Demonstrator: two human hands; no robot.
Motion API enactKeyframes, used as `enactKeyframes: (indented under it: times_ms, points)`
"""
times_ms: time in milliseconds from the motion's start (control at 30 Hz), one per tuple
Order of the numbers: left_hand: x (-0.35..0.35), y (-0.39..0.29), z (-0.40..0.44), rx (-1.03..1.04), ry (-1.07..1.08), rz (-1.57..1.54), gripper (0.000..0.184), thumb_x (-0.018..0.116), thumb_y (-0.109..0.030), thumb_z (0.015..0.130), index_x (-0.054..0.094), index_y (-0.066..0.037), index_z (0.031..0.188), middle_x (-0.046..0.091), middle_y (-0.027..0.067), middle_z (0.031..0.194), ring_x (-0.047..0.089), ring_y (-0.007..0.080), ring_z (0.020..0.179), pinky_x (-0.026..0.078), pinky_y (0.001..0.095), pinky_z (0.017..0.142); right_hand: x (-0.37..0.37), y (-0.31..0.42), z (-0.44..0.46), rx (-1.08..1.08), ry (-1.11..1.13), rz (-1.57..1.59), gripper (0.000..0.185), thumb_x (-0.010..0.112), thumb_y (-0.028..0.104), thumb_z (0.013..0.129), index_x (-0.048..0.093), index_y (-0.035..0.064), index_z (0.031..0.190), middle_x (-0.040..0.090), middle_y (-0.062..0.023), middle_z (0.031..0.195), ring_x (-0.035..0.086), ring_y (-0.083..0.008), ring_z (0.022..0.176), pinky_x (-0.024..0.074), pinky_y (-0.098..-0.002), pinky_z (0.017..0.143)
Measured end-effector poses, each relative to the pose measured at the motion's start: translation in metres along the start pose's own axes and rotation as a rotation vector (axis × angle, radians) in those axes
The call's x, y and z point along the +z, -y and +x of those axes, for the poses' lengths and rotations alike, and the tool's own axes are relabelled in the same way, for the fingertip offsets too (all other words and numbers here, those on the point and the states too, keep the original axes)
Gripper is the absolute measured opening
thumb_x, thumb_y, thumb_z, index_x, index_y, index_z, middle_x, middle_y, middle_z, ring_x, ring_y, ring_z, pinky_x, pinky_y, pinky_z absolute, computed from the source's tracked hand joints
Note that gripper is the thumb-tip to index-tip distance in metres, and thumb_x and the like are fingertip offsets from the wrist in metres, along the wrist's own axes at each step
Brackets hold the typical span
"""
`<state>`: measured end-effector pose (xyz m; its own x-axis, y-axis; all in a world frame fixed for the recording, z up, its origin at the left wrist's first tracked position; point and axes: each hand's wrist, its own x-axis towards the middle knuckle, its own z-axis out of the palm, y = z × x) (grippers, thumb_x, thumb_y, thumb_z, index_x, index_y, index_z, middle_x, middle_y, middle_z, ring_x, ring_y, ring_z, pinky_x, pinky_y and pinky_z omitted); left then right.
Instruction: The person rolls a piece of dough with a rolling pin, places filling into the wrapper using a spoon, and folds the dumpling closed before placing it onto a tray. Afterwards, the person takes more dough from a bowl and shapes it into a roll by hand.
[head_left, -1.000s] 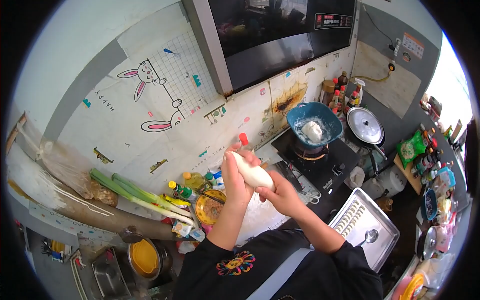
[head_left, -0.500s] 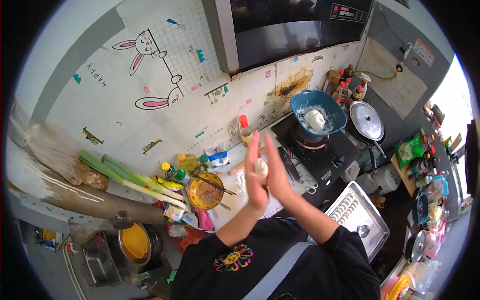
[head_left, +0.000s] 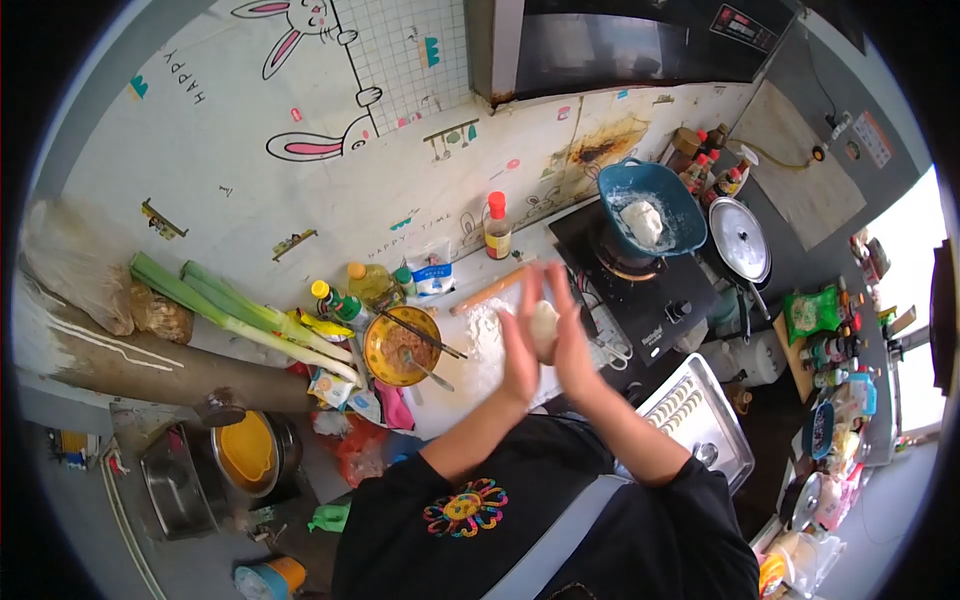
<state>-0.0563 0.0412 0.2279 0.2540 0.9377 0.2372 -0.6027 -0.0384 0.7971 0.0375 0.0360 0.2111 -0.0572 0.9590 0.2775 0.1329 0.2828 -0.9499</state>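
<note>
A pale piece of dough (head_left: 544,331) is pressed between my two upright palms above the front of the worktop. My left hand (head_left: 520,345) lies along its left side, fingers stretched out and pointing away from me. On the other side my right hand (head_left: 574,345) faces it, its fingers also straight and slightly blurred. White flour (head_left: 486,345) covers the board left of my hands, with a rolling pin (head_left: 492,291) behind it. A yellow bowl of filling (head_left: 401,346) with chopsticks and a spoon stands further left.
A blue bowl with dough (head_left: 684,215) stands on the black stove (head_left: 650,320). A lidded pan (head_left: 740,240) is right of it. The metal tray (head_left: 735,440) at right holds several shaped pieces. Leeks (head_left: 240,320) and bottles stand left; a red-capped bottle (head_left: 497,230) is behind.
The dough was a long piece gripped in both hands; now it is a smaller-looking lump between flat palms. The view has shifted, so the wall and stove sit higher.
</note>
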Motion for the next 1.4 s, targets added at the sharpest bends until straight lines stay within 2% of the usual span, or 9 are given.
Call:
enactKeyframes:
  times_ms: [100,300,367,567,767,867,1100,1267,1400]
  points:
    - [-0.035,-0.004,0.029,-0.062,-0.287,-0.084,0.09,0.011,-0.068,0.09,0.001,0.001,0.146,-0.003,0.0112,0.155,-0.002,0.0199,0.143,0.0,0.0313,0.113,0.04,0.034,-0.028,-0.171,0.04,-0.012,0.08,0.017,0.058,0.095,0.007,-0.0037,0.145,0.011,-0.0206,0.152,0.011,-0.0312,0.141,0.0085,-0.0383,0.113]
    - [-0.002,0.006,-0.034,-0.134,0.037,-0.037,0.083,0.008,-0.062,0.093,0.0,0.0,0.147,0.001,0.0093,0.155,0.001,0.0205,0.143,-0.001,0.0332,0.113,0.003,0.037,0.033,0.352,-0.06,0.187,0.075,0.009,0.056,0.096,0.011,0.0007,0.146,0.011,-0.012,0.154,0.007,-0.0222,0.142,0.0028,-0.031,0.113]
    - [0.008,0.014,-0.044,-0.066,0.007,0.043,0.078,0.008,-0.058,0.095,0.004,0.0,0.146,0.004,0.0095,0.155,0.003,0.0212,0.143,0.0,0.0335,0.114,0.001,-0.006,0.03,0.028,-0.135,-0.175,0.075,0.019,0.054,0.096,0.011,-0.0015,0.146,0.017,-0.0193,0.151,0.011,-0.0298,0.141,0.0091,-0.036,0.113]
    - [-0.042,-0.002,0.021,-0.134,-0.428,-0.047,0.082,0.013,-0.065,0.092,0.01,-0.005,0.148,0.012,0.0094,0.154,0.012,0.0207,0.141,0.008,0.0344,0.114,0.052,0.029,-0.032,-0.123,0.005,0.037,0.077,0.023,0.052,0.095,0.006,-0.0051,0.144,0.012,-0.0264,0.15,0.01,-0.0384,0.14,0.0069,-0.0429,0.113]
    - [-0.009,-0.005,-0.028,-0.295,-0.036,-0.043,0.087,0.013,-0.071,0.088,0.003,-0.009,0.149,0.014,0.0078,0.154,0.014,0.0215,0.141,0.011,0.0356,0.113,0.023,-0.007,0.003,-0.076,-0.16,-0.391,0.067,0.014,0.05,0.099,0.026,0.0003,0.143,0.03,-0.0152,0.147,0.027,-0.0266,0.136,0.0196,-0.0355,0.11]
    - [-0.007,0.0,-0.029,-0.318,0.147,-0.254,0.084,0.014,-0.071,0.089,0.007,-0.012,0.149,0.022,0.0065,0.15,0.02,0.0218,0.139,0.015,0.0356,0.112,0.005,0.034,0.01,0.393,-0.183,0.108,0.071,0.01,0.054,0.098,0.043,0.0028,0.134,0.047,-0.0127,0.135,0.046,-0.0209,0.12,0.0285,-0.0328,0.106]
    - [-0.017,0.0,-0.018,-0.377,-0.219,-0.223,0.074,0.032,-0.061,0.093,0.009,-0.016,0.148,0.028,0.0038,0.144,0.028,0.024,0.133,0.023,0.038,0.11,0.004,0.026,-0.011,0.388,-0.119,0.325,0.04,0.055,0.007,0.091,0.043,0.0008,0.128,0.057,-0.0098,0.109,0.056,-0.0165,0.099,0.0443,-0.0289,0.089]
    - [-0.015,-0.02,-0.021,-0.436,0.186,0.334,0.065,0.068,-0.011,0.08,0.033,0.0,0.134,0.06,0.0099,0.1,0.06,0.0143,0.086,0.05,0.0251,0.077,-0.024,0.032,-0.006,0.234,-0.128,0.958,0.038,0.061,0.001,0.085,0.044,0.0074,0.118,0.053,-0.0082,0.102,0.057,-0.0182,0.09,0.0486,-0.0348,0.083]
    - [-0.004,-0.036,-0.011,-0.56,0.312,0.496,0.034,0.067,-0.01,0.077,0.054,0.003,0.106,0.063,0.006,0.08,0.061,0.0119,0.066,0.049,0.0235,0.06,-0.036,0.059,0.002,0.177,-0.058,1.02,0.025,0.063,0.006,0.085,0.044,0.0102,0.1,0.054,-0.007,0.091,0.06,-0.0189,0.085,0.0513,-0.0362,0.079]
